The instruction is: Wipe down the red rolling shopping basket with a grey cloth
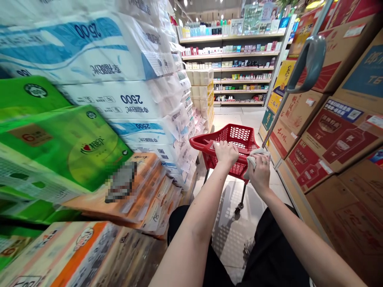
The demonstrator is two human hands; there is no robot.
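Note:
A red plastic shopping cart [239, 132] with a perforated basket stands in front of me in the aisle. My left hand [226, 153] is closed over the cart's near handle bar, its fingers curled forward. At the right end of that bar, my right hand [261, 169] is closed on a pale, crumpled cloth [251, 165] and presses it to the cart. Parts of the cloth stick out above and left of the fingers. The inside of the basket shows only in part.
Tall stacks of wrapped tissue packs [119, 95] and green packs [66, 147] line my left. Stacked cartons [335, 131] rise at right. A slanted pole with a grey looped grip [321, 52] stands beside them. Shelves of small goods [233, 67] close the far end.

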